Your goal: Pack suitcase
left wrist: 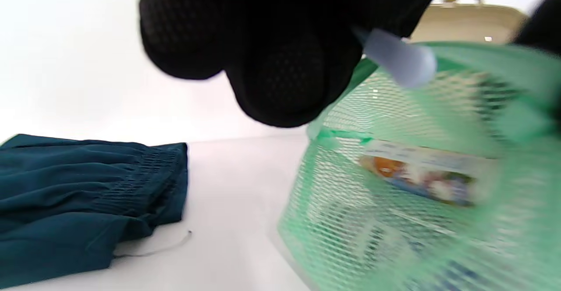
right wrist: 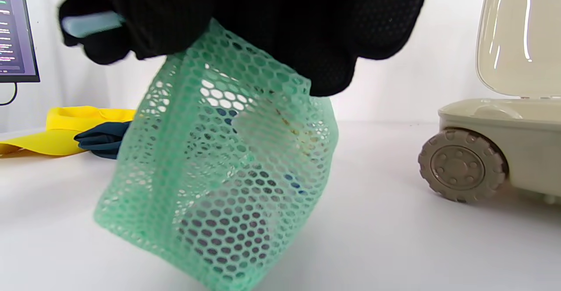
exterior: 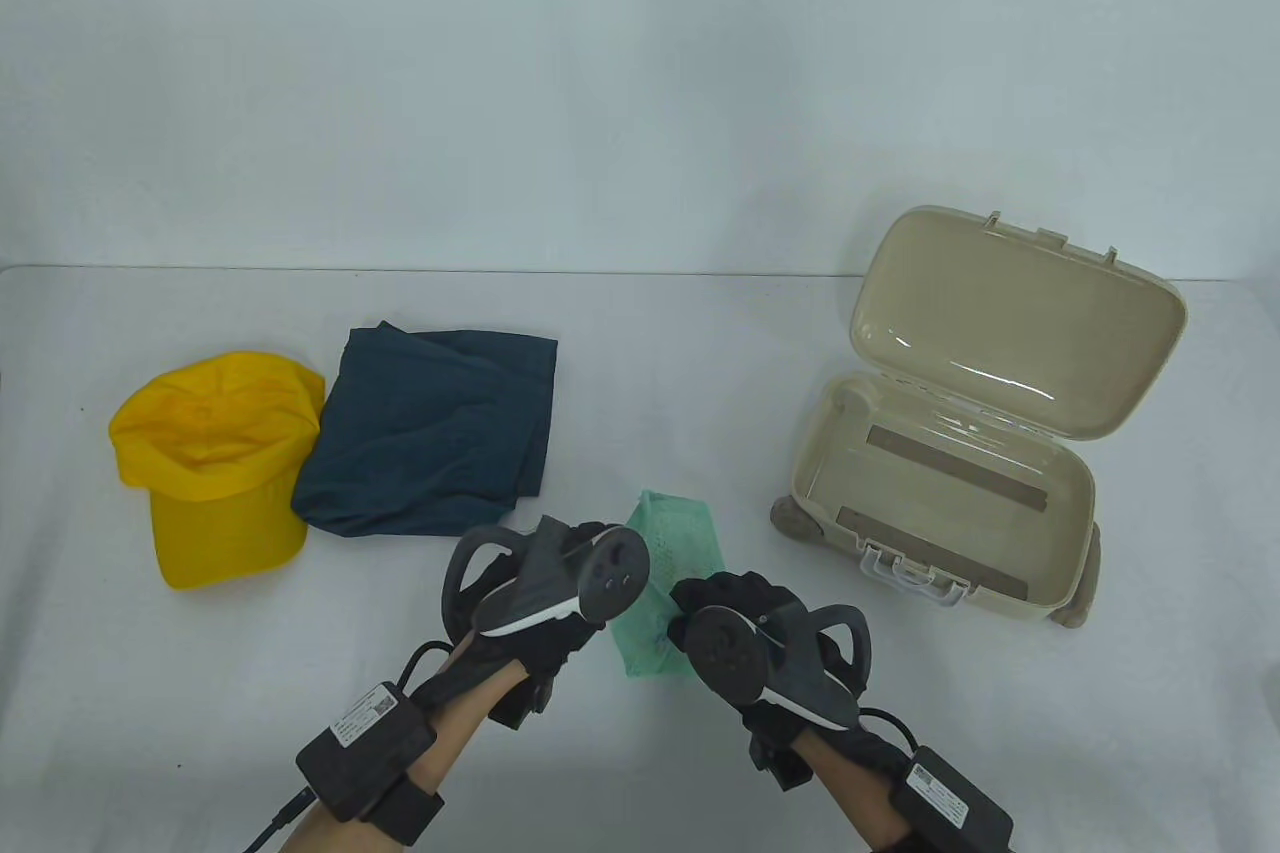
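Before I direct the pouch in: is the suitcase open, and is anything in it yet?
Open and empty: the suitcase has its lid tilted back, and only bare beige floor shows inside.

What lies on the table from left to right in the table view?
yellow cap → dark blue shorts → green mesh bag, held by both hands → open beige suitcase.

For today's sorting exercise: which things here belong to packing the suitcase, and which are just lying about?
Belong: open suitcase, green mesh pouch held by both hands, yellow cap, folded dark blue garment.
Lying about: monitor at the right wrist view's edge.
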`<state>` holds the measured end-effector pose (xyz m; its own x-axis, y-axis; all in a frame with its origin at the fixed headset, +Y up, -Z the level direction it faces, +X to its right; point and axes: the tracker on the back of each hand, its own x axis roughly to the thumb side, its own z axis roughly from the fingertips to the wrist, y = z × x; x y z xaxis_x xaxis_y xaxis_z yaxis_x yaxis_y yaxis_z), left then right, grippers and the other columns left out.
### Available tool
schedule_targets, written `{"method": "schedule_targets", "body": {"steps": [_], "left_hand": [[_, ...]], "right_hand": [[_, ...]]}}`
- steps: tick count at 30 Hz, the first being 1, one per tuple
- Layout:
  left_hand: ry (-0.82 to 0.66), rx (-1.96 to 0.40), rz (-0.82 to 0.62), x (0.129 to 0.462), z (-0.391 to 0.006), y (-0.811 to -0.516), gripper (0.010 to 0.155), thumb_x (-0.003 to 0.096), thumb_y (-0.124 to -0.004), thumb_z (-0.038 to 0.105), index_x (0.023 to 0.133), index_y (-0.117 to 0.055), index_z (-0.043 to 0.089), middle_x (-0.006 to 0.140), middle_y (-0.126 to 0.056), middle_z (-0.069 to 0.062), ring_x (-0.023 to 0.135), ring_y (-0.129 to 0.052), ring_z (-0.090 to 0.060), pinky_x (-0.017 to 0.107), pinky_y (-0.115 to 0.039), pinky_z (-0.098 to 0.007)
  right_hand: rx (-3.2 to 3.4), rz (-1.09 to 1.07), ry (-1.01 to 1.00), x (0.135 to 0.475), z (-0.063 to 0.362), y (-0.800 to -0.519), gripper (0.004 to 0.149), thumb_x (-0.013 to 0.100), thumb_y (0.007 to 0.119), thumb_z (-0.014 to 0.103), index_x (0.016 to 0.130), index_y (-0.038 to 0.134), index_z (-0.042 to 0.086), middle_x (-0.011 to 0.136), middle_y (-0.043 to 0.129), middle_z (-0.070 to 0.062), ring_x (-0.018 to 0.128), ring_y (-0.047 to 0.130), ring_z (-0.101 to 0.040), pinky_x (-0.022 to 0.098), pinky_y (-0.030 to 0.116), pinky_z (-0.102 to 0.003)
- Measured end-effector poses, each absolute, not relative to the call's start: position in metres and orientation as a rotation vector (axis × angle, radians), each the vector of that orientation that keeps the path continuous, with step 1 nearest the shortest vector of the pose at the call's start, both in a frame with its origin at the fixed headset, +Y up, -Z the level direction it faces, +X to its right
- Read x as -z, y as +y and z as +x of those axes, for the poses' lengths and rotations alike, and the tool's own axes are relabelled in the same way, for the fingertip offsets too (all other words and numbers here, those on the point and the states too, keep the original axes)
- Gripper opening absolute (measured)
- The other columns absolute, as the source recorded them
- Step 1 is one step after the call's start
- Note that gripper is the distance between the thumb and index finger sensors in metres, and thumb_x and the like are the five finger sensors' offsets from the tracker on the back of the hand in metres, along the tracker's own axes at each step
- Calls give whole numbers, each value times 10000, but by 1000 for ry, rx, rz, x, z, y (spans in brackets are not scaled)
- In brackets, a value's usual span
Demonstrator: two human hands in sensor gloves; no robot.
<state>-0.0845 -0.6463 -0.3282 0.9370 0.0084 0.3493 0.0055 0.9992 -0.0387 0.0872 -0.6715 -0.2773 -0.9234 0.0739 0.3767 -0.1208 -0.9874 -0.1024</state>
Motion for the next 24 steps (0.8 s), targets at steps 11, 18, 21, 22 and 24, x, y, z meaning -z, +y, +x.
{"method": "schedule_targets", "body": {"steps": [11, 18, 21, 22, 24], "left_hand": [[-185, -7, -16, 392, -93, -673, 432, 520, -675, 392, 932, -746, 280, 819, -905, 66, 557, -1030, -80, 455, -886, -295], [-133, -28, -42, 415, -92, -695, 435, 511, -672, 399, 930, -739, 306, 828, -902, 88, 577, -1031, -72, 477, -890, -299], [-135, -87, -47, 417, -92, -698, 434, 514, -673, 397, 933, -736, 301, 835, -899, 83, 587, -1031, -82, 485, -889, -305], [-145, -85, -44, 416, -92, -697, 434, 516, -674, 398, 935, -736, 300, 839, -898, 81, 592, -1030, -85, 486, -888, -307], [-163, -69, -45, 412, -94, -693, 446, 522, -682, 413, 950, -728, 294, 855, -898, 76, 611, -1031, -97, 496, -885, -321]], "right_hand": [[-3018, 629, -199, 274, 84, -673, 450, 452, 793, 473, 842, 809, 249, 778, 948, 28, 690, 981, -206, 549, 832, -401], [-3046, 667, -146, 274, 84, -673, 454, 448, 801, 469, 837, 821, 235, 768, 955, 20, 685, 984, -214, 544, 833, -407], [-3039, 639, -108, 277, 88, -673, 455, 451, 799, 470, 839, 821, 235, 770, 954, 18, 683, 985, -217, 541, 834, -409], [-3020, 619, -77, 279, 90, -673, 453, 456, 797, 467, 843, 817, 234, 775, 950, 14, 685, 983, -221, 540, 833, -411], [-3001, 584, -57, 282, 93, -674, 453, 460, 797, 465, 847, 816, 230, 773, 950, 8, 679, 981, -226, 536, 833, -412]]}}
